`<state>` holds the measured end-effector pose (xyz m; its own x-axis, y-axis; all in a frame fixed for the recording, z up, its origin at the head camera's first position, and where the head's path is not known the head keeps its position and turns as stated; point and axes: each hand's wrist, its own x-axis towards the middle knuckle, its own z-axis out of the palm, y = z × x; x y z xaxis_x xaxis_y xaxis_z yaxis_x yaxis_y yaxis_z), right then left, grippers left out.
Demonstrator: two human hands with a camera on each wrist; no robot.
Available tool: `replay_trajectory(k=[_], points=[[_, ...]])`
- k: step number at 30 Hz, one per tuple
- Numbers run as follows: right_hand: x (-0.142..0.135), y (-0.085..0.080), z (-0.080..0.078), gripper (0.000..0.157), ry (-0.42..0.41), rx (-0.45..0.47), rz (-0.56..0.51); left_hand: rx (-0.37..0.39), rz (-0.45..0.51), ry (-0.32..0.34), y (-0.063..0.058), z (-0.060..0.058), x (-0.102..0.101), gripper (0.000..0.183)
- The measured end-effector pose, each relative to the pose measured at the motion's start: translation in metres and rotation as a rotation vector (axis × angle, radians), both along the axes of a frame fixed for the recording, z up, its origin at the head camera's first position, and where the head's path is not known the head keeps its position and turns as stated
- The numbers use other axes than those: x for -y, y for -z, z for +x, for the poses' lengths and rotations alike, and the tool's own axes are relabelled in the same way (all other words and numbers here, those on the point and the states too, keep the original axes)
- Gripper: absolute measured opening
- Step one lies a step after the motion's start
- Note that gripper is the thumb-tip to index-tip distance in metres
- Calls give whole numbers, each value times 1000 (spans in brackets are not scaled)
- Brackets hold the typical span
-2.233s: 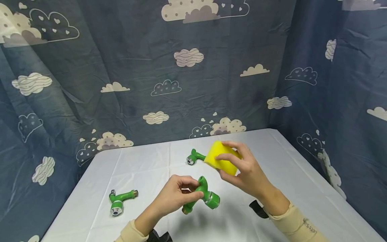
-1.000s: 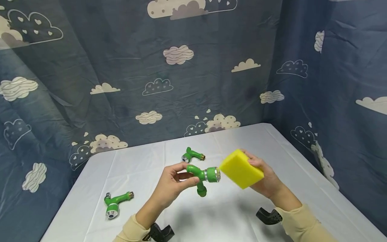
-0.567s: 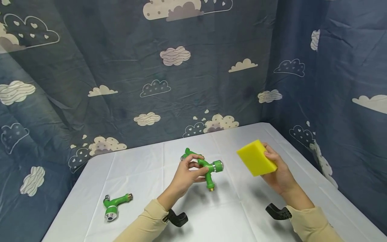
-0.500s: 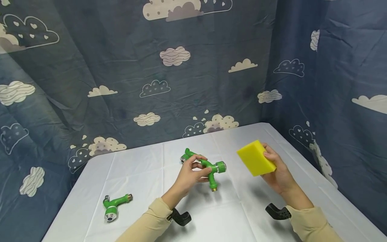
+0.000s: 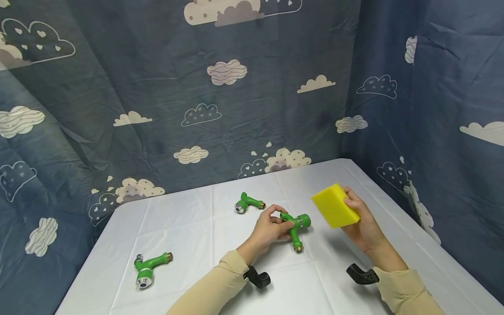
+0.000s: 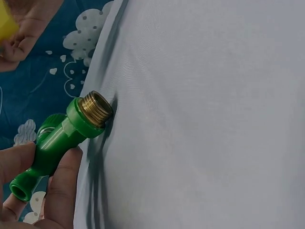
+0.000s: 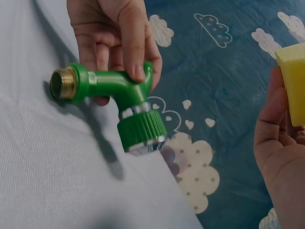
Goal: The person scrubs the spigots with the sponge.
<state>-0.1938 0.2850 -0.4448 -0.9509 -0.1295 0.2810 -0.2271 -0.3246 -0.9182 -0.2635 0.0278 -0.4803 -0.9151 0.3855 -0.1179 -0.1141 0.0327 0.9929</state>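
My left hand (image 5: 271, 227) pinches a green tap (image 5: 293, 229) between thumb and fingers, low over the table in the head view. In the left wrist view the brass threaded end of that tap (image 6: 71, 129) points up and to the right. The right wrist view shows its ribbed green knob with a silvery rim, and the fingers lying along the body. To the right, my right hand (image 5: 364, 223) grips a yellow sponge (image 5: 334, 206) by its right side, held up above the table. A gap separates the sponge from the tap.
Two more green taps lie on the white table (image 5: 189, 245): one tap (image 5: 149, 269) at the front left, another tap (image 5: 249, 203) at the back middle. Dark blue cloud-print curtains (image 5: 236, 109) stand behind and beside the table. Black wrist mounts (image 5: 257, 278) sit below both hands.
The sponge has moved right, away from the tap. My left hand has turned the tap and carried it right and down toward the table, uncovering the back tap.
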Motion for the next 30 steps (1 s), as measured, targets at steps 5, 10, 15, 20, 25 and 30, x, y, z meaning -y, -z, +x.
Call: replay_trajectory(k=[5,10,15,20,25,30], points=[[1,0,-3,29,20,-12,9,7,12,-9,2,-2,-8,36],[2,2,-3,28,43,-33,-3,31,-13,-15,7,-2,-10,30],[1,5,-2,26,90,-49,-33,32,-37,4,9,-4,-10,27],[1,9,-3,25,105,-77,-52,-32,-142,-12,9,-2,-6,24],[1,11,-5,25,119,-87,-81,-158,-316,-20,4,2,-3,25],[2,11,-5,26,132,-75,-83,-282,-462,-2,1,2,-3,28]])
